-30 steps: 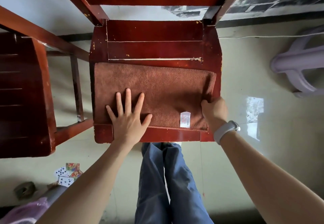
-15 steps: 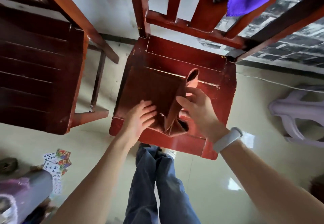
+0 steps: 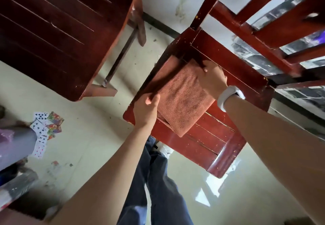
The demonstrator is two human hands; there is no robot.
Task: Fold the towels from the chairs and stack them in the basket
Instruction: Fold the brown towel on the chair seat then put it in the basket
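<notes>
1 brown towel [image 3: 182,99], folded, lies on the right of 2 red chairs [image 3: 233,77]. The left hand [image 3: 146,109] grips its near-left edge; the right hand [image 3: 212,77] grips its far corner.

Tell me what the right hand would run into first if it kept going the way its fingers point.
The right hand points up and left across the seat, its fingers at the brown towel's far corner. Going straight on, it would probably cross bare seat, then reach the chair's back corner post. Depth is unclear.

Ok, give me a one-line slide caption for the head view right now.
Both hands, left hand and right hand, grip the folded rust-brown terry towel on the red wooden chair seat.
</notes>
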